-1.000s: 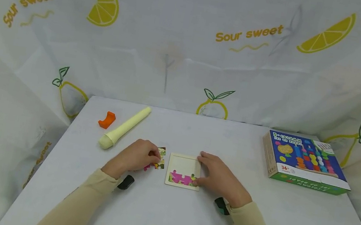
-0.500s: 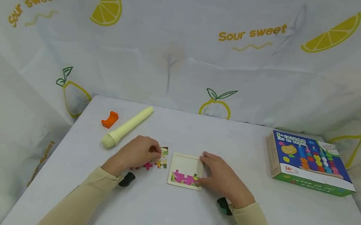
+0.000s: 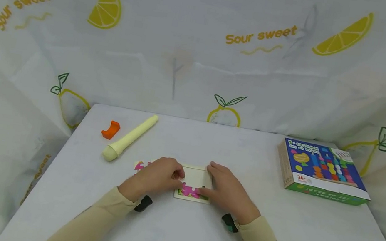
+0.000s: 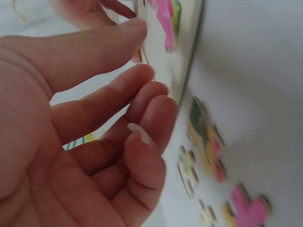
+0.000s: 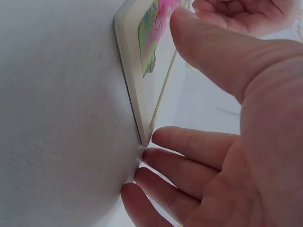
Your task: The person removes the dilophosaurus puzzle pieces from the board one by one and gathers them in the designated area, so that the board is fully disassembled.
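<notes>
A square wooden puzzle tray (image 3: 196, 176) lies flat on the white table, with joined pink and green puzzle pieces (image 3: 188, 191) along its near side. My left hand (image 3: 159, 177) hovers at the tray's left edge. Its fingers bend loosely, and a gap shows between thumb and forefinger with nothing in it (image 4: 90, 127). On the right, my right hand (image 3: 230, 191) spans the tray's edge, thumb over the pieces and forefinger by the far corner, fingers fairly straight. Loose puzzle pieces (image 4: 248, 208) lie on the table left of the tray, partly hidden by my left hand in the head view.
A pale yellow stick with a rounded end (image 3: 131, 138) lies at the back left, beside an orange notched block (image 3: 111, 130). A blue and green toy box (image 3: 325, 171) sits at the back right. A lemon-print curtain (image 3: 194, 66) hangs behind the table.
My left hand has moved right, from the loose pieces to the tray's left edge. My right hand stays at the tray. The head view has shifted slightly.
</notes>
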`<state>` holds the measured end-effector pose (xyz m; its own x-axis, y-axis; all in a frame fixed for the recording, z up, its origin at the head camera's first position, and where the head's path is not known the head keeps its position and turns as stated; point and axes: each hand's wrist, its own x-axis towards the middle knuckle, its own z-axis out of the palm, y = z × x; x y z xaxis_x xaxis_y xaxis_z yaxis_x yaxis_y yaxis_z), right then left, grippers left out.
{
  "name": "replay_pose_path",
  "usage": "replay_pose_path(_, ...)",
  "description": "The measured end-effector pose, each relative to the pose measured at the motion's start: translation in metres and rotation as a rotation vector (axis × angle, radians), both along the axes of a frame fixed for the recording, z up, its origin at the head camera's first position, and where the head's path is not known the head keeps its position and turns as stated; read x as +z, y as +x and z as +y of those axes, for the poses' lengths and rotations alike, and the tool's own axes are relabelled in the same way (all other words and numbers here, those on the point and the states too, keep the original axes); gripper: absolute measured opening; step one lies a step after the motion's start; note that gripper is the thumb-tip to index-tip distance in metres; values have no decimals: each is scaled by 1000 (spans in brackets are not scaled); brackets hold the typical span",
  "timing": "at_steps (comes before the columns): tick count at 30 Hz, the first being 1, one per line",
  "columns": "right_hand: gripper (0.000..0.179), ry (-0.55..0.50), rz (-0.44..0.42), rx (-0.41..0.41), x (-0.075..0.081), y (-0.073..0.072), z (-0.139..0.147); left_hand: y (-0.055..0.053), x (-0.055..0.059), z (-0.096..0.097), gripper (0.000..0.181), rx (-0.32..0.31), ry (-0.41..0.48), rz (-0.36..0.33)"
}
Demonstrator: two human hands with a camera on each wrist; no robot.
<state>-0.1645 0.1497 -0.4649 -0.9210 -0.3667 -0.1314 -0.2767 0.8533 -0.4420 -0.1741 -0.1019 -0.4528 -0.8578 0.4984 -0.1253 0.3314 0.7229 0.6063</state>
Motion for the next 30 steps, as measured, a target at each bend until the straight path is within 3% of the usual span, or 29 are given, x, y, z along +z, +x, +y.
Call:
replay_pose_path(6, 84, 12, 21, -1, -3, 1, -4, -3, 1, 11, 17, -41, -77, -51)
replay_pose_path(22, 86, 21, 8, -39, -3, 1, -5, 0, -3, 12, 23, -41, -61, -40)
replay_pose_path(30, 86, 34, 17, -45, -1, 1, -4, 1, -2, 14, 26, -18, -37, -69)
